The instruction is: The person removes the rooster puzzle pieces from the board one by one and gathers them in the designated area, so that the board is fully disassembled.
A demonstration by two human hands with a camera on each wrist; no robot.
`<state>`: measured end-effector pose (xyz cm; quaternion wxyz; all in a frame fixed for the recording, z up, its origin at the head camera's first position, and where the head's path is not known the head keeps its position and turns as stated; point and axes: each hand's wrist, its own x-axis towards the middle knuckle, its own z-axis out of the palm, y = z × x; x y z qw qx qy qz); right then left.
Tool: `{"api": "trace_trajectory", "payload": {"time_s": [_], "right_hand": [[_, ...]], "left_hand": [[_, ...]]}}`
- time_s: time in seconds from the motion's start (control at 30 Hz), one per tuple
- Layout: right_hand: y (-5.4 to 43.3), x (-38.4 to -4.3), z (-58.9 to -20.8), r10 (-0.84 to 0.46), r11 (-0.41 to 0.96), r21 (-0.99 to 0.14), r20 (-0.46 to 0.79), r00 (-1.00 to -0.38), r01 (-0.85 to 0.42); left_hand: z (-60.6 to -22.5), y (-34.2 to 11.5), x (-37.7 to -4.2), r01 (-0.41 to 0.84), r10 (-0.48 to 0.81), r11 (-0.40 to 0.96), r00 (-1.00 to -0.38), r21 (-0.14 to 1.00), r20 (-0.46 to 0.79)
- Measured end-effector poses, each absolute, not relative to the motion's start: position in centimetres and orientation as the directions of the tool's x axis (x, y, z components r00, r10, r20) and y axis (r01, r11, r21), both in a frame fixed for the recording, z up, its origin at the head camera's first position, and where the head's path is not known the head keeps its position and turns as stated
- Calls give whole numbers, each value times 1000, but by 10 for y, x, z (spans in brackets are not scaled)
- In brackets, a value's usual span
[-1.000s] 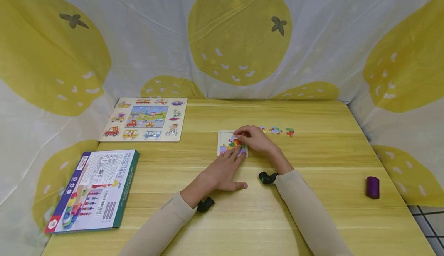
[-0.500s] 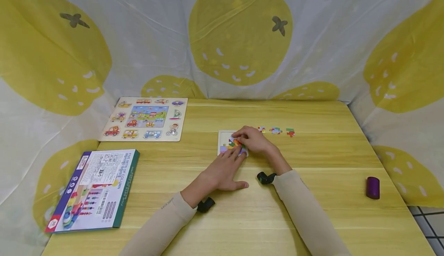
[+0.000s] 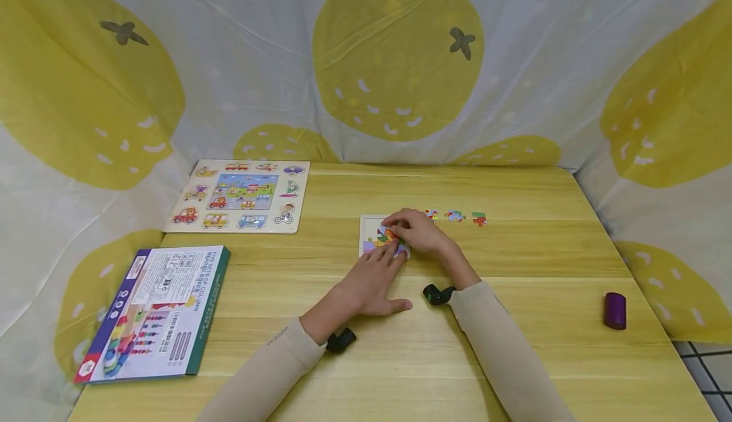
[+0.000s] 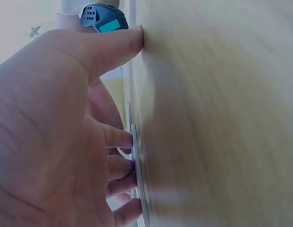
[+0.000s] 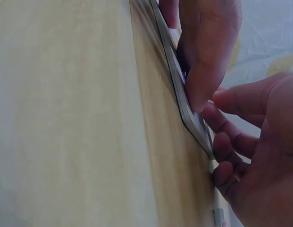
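A small square jigsaw puzzle (image 3: 368, 226) lies mid-table, its lower part filled with colourful pieces and its upper left bare. My left hand (image 3: 370, 287) rests with extended fingers on its near part, thumb out on the wood. In the left wrist view those fingertips (image 4: 125, 168) press at the thin board's edge. My right hand (image 3: 422, 231) reaches in from the right, thumb and curled fingertips pinching a puzzle piece (image 3: 391, 234) down on the board; the fingers mostly cover it. In the right wrist view this hand (image 5: 267, 127) bends close around the board's corner.
Three loose puzzle pieces (image 3: 455, 216) lie in a row right of the puzzle. A larger vehicle picture board (image 3: 291, 222) is at back left, with a boxed toy set (image 3: 166, 307) nearer. A purple cylinder (image 3: 614, 311) stands at right. A lemon-print cloth (image 3: 394, 60) surrounds the table.
The right hand has shifted slightly left, its fingertips drawing closer together over the puzzle, and more of the nearest loose piece shows. The left hand stays almost in place.
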<state>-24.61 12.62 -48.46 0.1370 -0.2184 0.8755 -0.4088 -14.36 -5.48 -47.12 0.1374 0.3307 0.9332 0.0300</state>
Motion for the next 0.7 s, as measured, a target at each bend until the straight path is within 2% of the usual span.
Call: {"api": "trace_trajectory", "payload": {"time_s": [0.7], "right_hand": [[124, -248, -492, -459, 490, -842, -31, -888, -224]], "left_hand": [[-472, -54, -143, 620, 632, 774, -738, 129, -238]]}}
